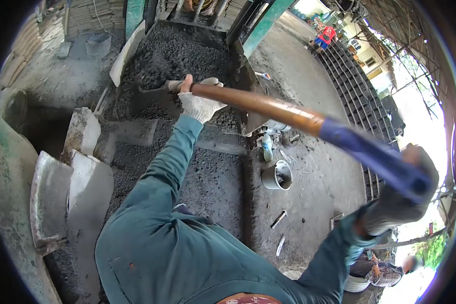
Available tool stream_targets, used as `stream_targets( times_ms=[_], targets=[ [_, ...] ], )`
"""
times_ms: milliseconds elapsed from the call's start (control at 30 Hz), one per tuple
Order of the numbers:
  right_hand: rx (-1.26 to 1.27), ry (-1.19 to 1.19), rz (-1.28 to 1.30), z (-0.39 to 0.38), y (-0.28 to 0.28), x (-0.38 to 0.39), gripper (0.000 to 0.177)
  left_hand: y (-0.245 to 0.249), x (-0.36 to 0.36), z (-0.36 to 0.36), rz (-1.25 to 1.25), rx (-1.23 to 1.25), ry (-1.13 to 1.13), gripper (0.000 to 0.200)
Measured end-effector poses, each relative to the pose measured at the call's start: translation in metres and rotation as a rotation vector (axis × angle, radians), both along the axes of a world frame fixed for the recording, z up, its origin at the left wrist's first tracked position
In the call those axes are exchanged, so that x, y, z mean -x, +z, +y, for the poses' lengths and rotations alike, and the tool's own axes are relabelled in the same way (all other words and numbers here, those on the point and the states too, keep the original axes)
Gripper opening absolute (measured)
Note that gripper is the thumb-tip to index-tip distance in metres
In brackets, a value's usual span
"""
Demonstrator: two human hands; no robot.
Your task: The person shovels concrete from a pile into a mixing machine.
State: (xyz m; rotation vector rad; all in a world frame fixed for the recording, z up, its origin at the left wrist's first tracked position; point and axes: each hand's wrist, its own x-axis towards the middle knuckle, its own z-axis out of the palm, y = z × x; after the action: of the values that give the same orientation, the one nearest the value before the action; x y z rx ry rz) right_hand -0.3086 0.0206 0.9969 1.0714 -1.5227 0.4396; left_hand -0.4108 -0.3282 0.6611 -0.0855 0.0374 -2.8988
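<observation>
A shovel (268, 107) with a brown wooden shaft and a blue-purple handle end slants across my view. Closed around its lower shaft is my left hand (200, 105), in a whitish knit glove with the thumb showing. My right hand (403, 195), in a dark grey glove and blurred, grips the blue end at the right. Beyond my left hand, the shovel's blade is smeared by motion and partly hidden, over a heap of dark, damp, grainy mix (192, 50). More loose mix (210, 182) covers the ground below my left arm.
Curved grey slabs (50, 197) lean at left beside a dark pit (45, 126). To the right are a bucket (277, 177), a bottle (267, 147) and stacked dark racks (357, 96). One person (326, 34) bends in the distance; another (382, 271) sits at lower right.
</observation>
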Motion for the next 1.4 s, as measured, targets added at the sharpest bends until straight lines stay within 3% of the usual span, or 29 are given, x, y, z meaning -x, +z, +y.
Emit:
stream_targets(
  times_ms=[133,233,267,300,333,367,400,467,500,567,633,667,700,800,867,933,1000,1100,1133,1200,1233,1267,1300,1333,1400],
  targets=[
    [0.136,-0.382,-0.111,0.025,-0.116,0.018,0.013,-0.025,0.036,-0.016,-0.295,0.087,-0.107,0.056],
    [0.385,-0.47,-0.478,0.067,-0.231,0.046,0.024,-0.033,0.064,-0.022,-0.454,0.087,-0.118,0.035],
    [0.351,-0.641,-0.515,0.068,-0.259,0.044,0.022,-0.042,0.08,-0.022,-0.459,0.055,-0.104,0.034],
    [0.353,-0.581,-0.618,0.099,-0.311,0.061,0.018,-0.042,0.086,-0.011,-0.542,0.094,-0.041,0.034],
    [0.354,-0.68,-0.703,0.124,-0.356,0.078,0.018,-0.036,0.091,0.002,-0.614,0.135,0.03,0.034],
    [0.65,-0.491,-1.07,0.14,-0.365,0.066,0.016,-0.021,0.064,0.029,-0.525,0.035,-0.037,0.034],
    [0.939,-0.241,-1.416,0.153,-0.375,0.061,0.015,-0.032,0.044,0.052,-0.264,0.125,-0.072,0.028],
    [1.094,-0.1,-1.642,0.218,-0.42,0.056,0.007,-0.031,-0.019,0.106,-0.046,0.285,-0.159,0.024],
    [1.101,-0.131,-1.686,0.259,-0.455,0.054,0.006,-0.038,-0.056,0.136,-0.086,0.354,-0.148,0.021],
    [1.088,-0.187,-1.781,0.328,-0.512,0.057,0.005,-0.061,-0.121,0.188,0.092,0.436,-0.137,0.016],
    [0.991,-0.299,-1.818,0.349,-0.528,0.057,0.007,-0.1,-0.182,0.231,-0.117,0.421,-0.055,0.011],
    [0.932,-0.358,-1.847,0.355,-0.54,0.047,0.008,-0.112,-0.209,0.249,-0.27,0.252,-0.031,0.01],
    [0.795,-0.44,-1.986,0.325,-0.493,0.03,0.009,-0.123,-0.234,0.258,-0.421,0.106,-0.01,0.01],
    [0.216,-0.336,-2.188,0.317,-0.496,0.046,0.018,-0.168,-0.308,0.279,-0.731,-0.191,0.212,0.014],
    [-0.035,0.139,-2.124,0.323,-0.535,0.078,0.021,-0.181,-0.353,0.294,-0.912,-0.408,0.372,0.015],
    [-0.32,0.024,-2.249,0.257,-0.46,0.073,0.027,-0.184,-0.396,0.315,-0.955,-0.566,0.522,0.015],
    [-0.575,0.33,-1.632,0.212,-0.421,0.06,0.039,-0.199,-0.437,0.336,-0.954,-0.667,0.639,0.017],
    [-0.841,0.683,-1.451,0.157,-0.382,0.045,0.038,-0.229,-0.485,0.369,-0.963,-0.825,0.753,0.022],
    [-0.842,0.783,-1.664,0.141,-0.36,0.025,0.027,-0.24,-0.498,0.38,-0.953,-0.851,0.798,0.023],
    [-1.094,0.995,-1.576,0.108,-0.331,0.004,0.028,-0.264,-0.52,0.396,-1.022,-0.927,0.865,0.02],
    [-1.146,1.095,-1.24,0.09,-0.313,-0.016,0.041,-0.269,-0.529,0.402,-1.044,-0.956,0.899,0.02],
    [-1.174,1.152,-1.139,0.08,-0.299,-0.038,0.05,-0.276,-0.539,0.405,-1.064,-0.985,0.931,0.02],
    [-1.19,1.231,-0.996,0.07,-0.285,-0.06,0.052,-0.29,-0.553,0.405,-1.05,-1.002,0.92,0.019],
    [-1.198,1.309,-0.852,0.061,-0.27,-0.083,0.055,-0.262,-0.559,0.401,-1.013,-1.064,0.974,0.019],
    [-1.157,1.469,-0.623,0.047,-0.244,-0.13,0.054,-0.243,-0.58,0.398,-0.806,-0.945,1.068,0.02]
  ],
)
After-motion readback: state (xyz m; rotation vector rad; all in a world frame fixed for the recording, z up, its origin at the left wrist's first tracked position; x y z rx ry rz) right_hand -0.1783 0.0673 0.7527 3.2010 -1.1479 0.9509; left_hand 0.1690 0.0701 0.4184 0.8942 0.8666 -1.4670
